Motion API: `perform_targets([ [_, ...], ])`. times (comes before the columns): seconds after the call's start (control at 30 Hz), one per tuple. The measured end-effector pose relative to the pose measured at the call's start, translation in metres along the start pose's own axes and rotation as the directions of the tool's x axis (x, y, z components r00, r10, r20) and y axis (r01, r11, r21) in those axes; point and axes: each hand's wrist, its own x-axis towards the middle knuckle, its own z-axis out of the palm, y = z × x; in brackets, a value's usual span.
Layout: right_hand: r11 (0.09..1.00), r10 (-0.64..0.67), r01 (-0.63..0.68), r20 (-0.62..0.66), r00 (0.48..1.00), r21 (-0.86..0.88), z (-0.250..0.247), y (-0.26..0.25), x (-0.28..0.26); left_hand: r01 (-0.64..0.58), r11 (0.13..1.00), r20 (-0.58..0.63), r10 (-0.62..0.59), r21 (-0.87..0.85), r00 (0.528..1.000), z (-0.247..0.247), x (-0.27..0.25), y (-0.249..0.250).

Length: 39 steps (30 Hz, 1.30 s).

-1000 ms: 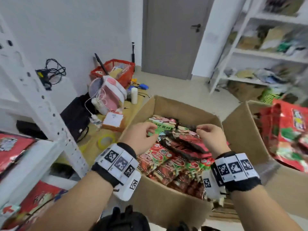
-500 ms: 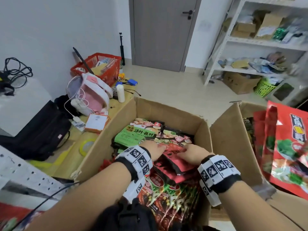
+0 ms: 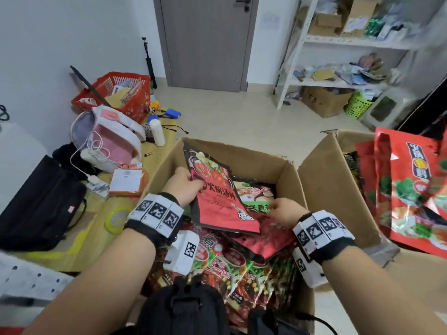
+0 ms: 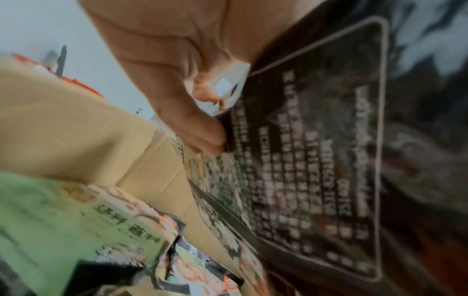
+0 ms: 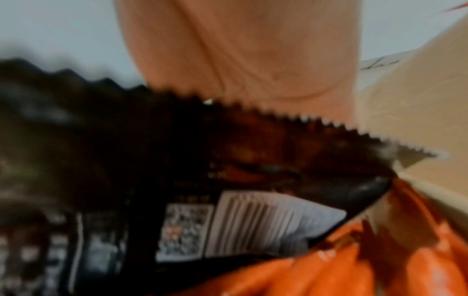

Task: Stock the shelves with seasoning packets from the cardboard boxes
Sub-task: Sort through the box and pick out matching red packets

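An open cardboard box [image 3: 287,172] is full of seasoning packets. My left hand [image 3: 183,187] grips a small stack of red-and-black packets [image 3: 217,197] by its left edge and holds it tilted above the rest. In the left wrist view the fingers [image 4: 202,130] curl round the packets' black printed back [image 4: 316,140]. My right hand [image 3: 284,212] holds the stack at its lower right corner. In the right wrist view its fingers are hidden behind the packet's serrated edge [image 5: 177,170]. A green packet [image 3: 256,206] lies beneath.
A second cardboard box [image 3: 321,170] with large red bags [image 3: 411,189] stands to the right. A white shelf unit [image 3: 338,42] is at the back right. A red basket [image 3: 121,93], pink bag [image 3: 108,141], black bag [image 3: 41,201] and tape roll [image 3: 116,216] crowd the left floor.
Both hands were down on the packets in the box. The left hand has since lifted a red-and-black stack up and tilted it, and the right hand has shifted to its lower corner.
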Motion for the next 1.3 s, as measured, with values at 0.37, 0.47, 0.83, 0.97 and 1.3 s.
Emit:
perform_targets([
  [0.37, 0.989, 0.145, -0.146, -0.195, 0.97, 0.009, 0.018, -0.02, -0.028, -0.139, 0.99, 0.122, 0.136, 0.01, 0.983, -0.036, -0.032, -0.038],
  [0.47, 0.99, 0.086, -0.05, -0.283, 0.955, 0.129, 0.017, -0.021, -0.05, -0.176, 0.973, 0.122, 0.195, -0.148, 0.973, -0.044, -0.039, -0.039],
  [0.83, 0.449, -0.012, 0.488, -0.542, 0.841, 0.748, 0.013, -0.051, -0.111, -0.326, 0.759, -0.149, 0.295, -0.564, 0.944, -0.056, -0.11, -0.025],
  [0.97, 0.353, -0.173, 0.52, -0.492, 0.853, 0.778, 0.024, -0.058, -0.125, -0.344, 0.775, -0.265, 0.234, -0.53, 0.935, -0.059, -0.155, -0.039],
  [1.3, 0.306, -0.665, 0.538, -0.228, 0.711, 0.786, 0.089, -0.134, -0.192, -0.403, 0.75, -0.686, -0.092, -0.524, 0.722, -0.095, -0.308, -0.12],
])
